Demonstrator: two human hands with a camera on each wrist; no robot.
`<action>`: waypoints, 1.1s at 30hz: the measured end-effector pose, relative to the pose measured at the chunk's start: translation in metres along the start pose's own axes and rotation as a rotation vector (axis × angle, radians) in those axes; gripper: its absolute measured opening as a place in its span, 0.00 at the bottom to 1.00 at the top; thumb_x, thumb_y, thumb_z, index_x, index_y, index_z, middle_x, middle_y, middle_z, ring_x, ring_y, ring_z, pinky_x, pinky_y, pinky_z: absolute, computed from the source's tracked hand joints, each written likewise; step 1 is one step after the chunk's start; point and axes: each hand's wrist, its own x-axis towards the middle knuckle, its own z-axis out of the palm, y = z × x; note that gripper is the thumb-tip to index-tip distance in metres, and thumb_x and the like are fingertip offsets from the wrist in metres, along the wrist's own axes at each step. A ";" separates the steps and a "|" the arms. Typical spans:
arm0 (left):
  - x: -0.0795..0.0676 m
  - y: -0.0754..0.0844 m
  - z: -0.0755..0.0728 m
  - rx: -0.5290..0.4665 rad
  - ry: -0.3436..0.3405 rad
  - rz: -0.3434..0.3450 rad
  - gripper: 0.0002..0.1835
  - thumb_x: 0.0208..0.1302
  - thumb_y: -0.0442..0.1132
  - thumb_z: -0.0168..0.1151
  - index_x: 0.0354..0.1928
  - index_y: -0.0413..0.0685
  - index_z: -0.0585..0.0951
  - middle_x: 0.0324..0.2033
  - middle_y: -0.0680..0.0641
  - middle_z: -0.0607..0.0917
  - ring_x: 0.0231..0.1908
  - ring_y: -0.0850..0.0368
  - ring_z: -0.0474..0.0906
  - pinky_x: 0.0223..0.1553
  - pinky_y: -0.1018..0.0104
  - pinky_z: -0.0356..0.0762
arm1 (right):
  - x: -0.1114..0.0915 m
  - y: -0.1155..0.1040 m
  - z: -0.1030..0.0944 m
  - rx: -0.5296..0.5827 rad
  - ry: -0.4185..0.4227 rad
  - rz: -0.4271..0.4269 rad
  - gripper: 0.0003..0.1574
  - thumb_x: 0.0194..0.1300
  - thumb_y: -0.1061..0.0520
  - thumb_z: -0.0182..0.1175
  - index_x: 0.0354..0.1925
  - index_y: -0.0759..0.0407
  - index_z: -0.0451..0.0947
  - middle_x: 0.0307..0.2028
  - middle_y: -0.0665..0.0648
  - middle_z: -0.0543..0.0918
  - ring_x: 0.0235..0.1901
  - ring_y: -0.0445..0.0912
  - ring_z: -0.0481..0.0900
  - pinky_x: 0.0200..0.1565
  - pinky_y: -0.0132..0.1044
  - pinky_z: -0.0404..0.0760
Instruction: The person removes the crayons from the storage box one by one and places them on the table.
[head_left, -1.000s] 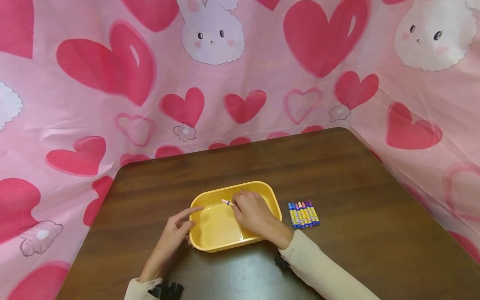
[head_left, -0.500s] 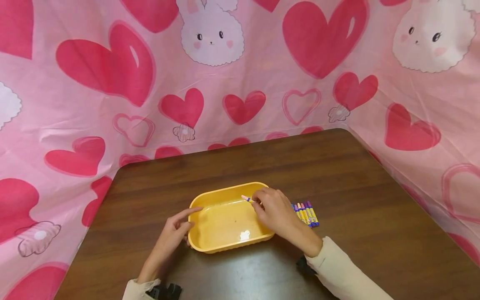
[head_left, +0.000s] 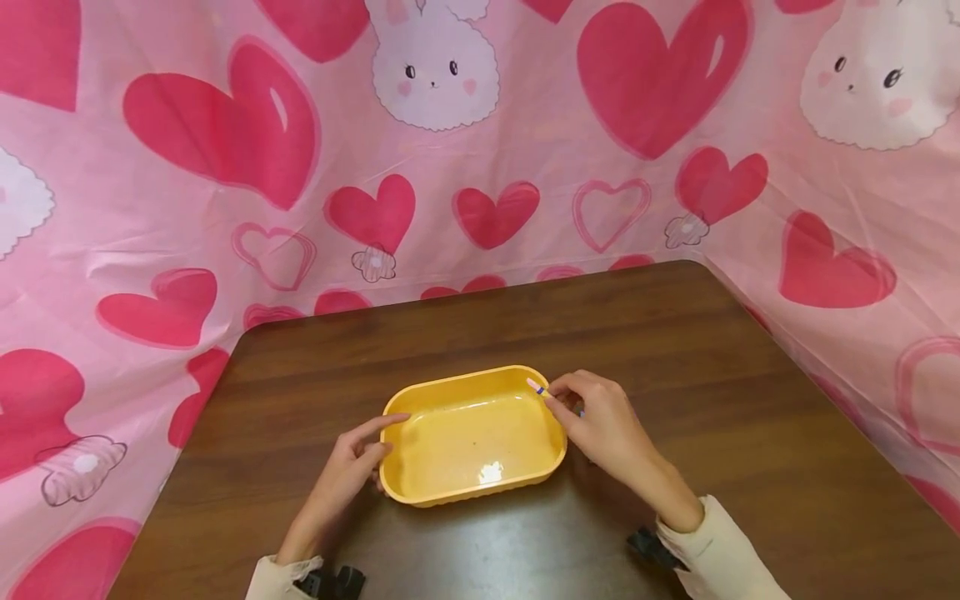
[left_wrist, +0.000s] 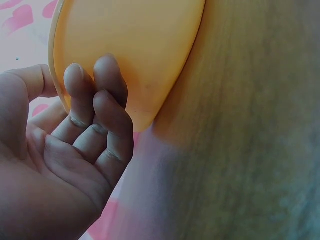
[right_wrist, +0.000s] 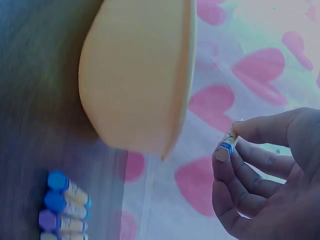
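A yellow plastic tray (head_left: 457, 450) with rounded corners sits on the table, its inside bare. My left hand (head_left: 348, 454) holds its left end; the index finger reaches over the rim and other fingers curl against the outer wall (left_wrist: 135, 45). Just above the tray's right rim, my right hand (head_left: 603, 425) pinches a crayon (head_left: 537, 388) with a pink tip and yellow wrapper. The crayon's flat end (right_wrist: 221, 154) points toward the right wrist camera. A row of crayons (right_wrist: 65, 220) lies on the table beyond the tray's right end, mostly hidden by my right hand in the head view.
The dark wooden table (head_left: 600, 325) extends behind and to both sides of the tray. A pink cloth (head_left: 427, 158) with hearts and rabbits hangs along the back and sides. Black wrist cameras (head_left: 652, 546) are strapped at both cuffs.
My right hand has moved from inside the tray rightward to its right rim, carrying the crayon. It now covers the crayon row in the head view. The left hand has stayed in place.
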 end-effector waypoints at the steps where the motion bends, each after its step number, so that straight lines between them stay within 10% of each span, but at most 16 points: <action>1: 0.000 0.000 0.000 -0.003 -0.003 0.003 0.21 0.70 0.30 0.53 0.63 0.43 0.77 0.13 0.41 0.72 0.12 0.44 0.70 0.18 0.62 0.78 | 0.000 0.002 -0.003 0.006 0.006 0.008 0.04 0.57 0.61 0.72 0.32 0.56 0.84 0.28 0.47 0.80 0.29 0.41 0.78 0.34 0.40 0.83; 11: 0.000 0.001 0.004 -0.013 -0.013 -0.010 0.21 0.70 0.30 0.52 0.63 0.44 0.77 0.13 0.37 0.71 0.12 0.45 0.69 0.18 0.62 0.77 | -0.006 0.042 -0.009 0.040 0.076 0.095 0.04 0.57 0.63 0.71 0.31 0.58 0.85 0.27 0.49 0.84 0.26 0.41 0.79 0.32 0.33 0.81; 33: 0.000 0.004 0.001 0.028 0.011 -0.024 0.21 0.69 0.29 0.53 0.62 0.48 0.78 0.13 0.39 0.70 0.12 0.43 0.69 0.18 0.60 0.78 | -0.012 0.093 -0.043 -0.054 -0.142 0.415 0.08 0.57 0.56 0.67 0.26 0.60 0.86 0.20 0.50 0.83 0.20 0.42 0.79 0.25 0.37 0.76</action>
